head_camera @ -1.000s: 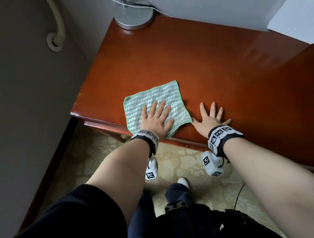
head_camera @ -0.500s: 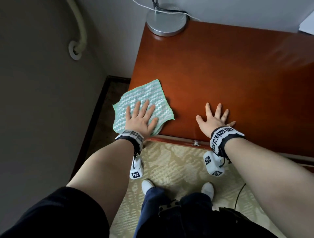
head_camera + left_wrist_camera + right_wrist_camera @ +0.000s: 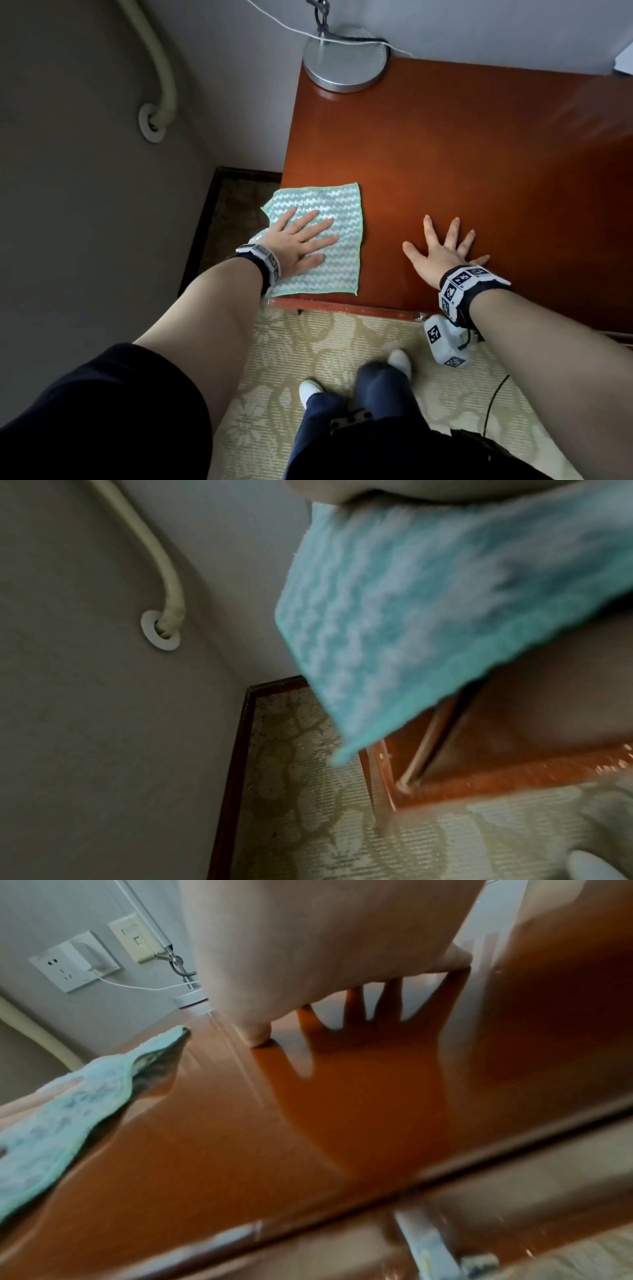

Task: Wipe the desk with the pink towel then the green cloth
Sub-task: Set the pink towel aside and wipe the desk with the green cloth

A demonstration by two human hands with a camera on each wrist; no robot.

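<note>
The green cloth (image 3: pixel 323 219) with white zigzag stripes lies flat at the near left corner of the glossy red-brown desk (image 3: pixel 462 154). One cloth corner hangs over the desk's left edge (image 3: pixel 394 620). My left hand (image 3: pixel 301 243) presses flat on the cloth, fingers straight and pointing right. My right hand (image 3: pixel 445 243) rests flat on the bare desk with fingers spread, well right of the cloth. In the right wrist view the cloth (image 3: pixel 68 1096) shows at the left and my right hand (image 3: pixel 325 947) touches the desk. No pink towel is in view.
A round silver lamp base (image 3: pixel 346 61) with a white cable stands at the desk's far left corner. A wall and a beige pipe (image 3: pixel 161 75) are to the left. Wall sockets (image 3: pixel 78 961) sit behind the desk. Patterned carpet (image 3: pixel 325 349) and my feet lie below the desk's front edge.
My left hand has slid the green cloth leftward to the desk's left edge, and now points right instead of forward. The right hand has stayed in place.
</note>
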